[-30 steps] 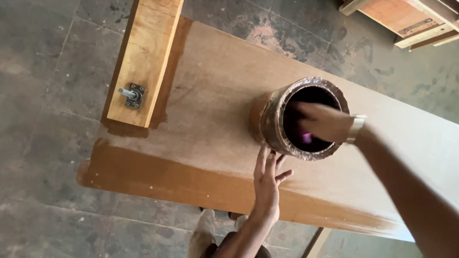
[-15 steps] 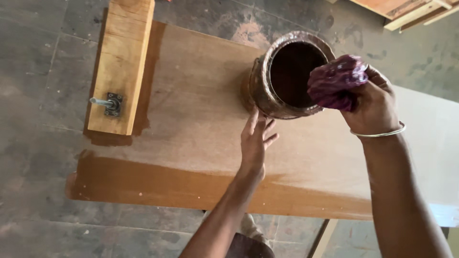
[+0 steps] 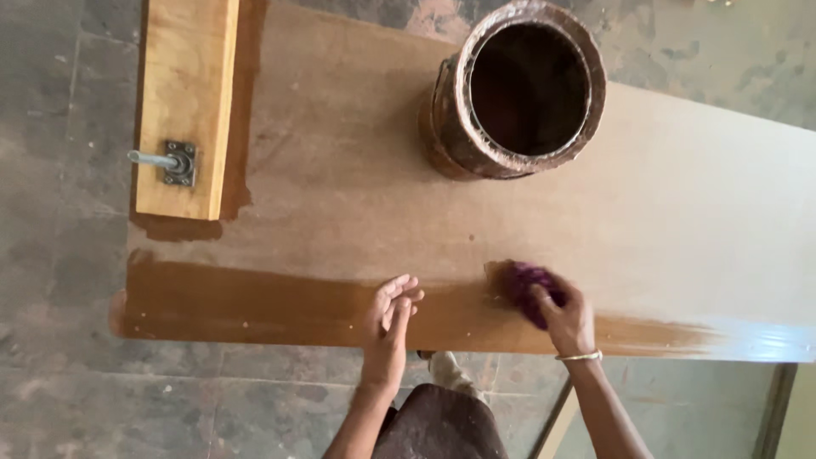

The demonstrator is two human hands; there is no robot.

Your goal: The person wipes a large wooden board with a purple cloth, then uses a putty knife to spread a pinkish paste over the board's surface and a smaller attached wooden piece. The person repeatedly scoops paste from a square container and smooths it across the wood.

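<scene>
A purple rag point(image 3: 525, 287) is gripped in the right hand point(image 3: 565, 319) on the board point(image 3: 340, 212); the left hand point(image 3: 389, 316) is held open, fingers spread, near the board's near edge.

Blurred purple rag point(image 3: 529, 287) half hidden under right hand point(image 3: 568, 316); board point(image 3: 697, 212) cut off right; dark can point(image 3: 520, 89) interior unreadable.

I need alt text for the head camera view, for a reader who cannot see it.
Seen from above, a person's right hand presses a purple cloth on a large wooden board, along a darker wet band at its near edge. The left hand rests open on the board. A stained round can stands farther back.
</scene>
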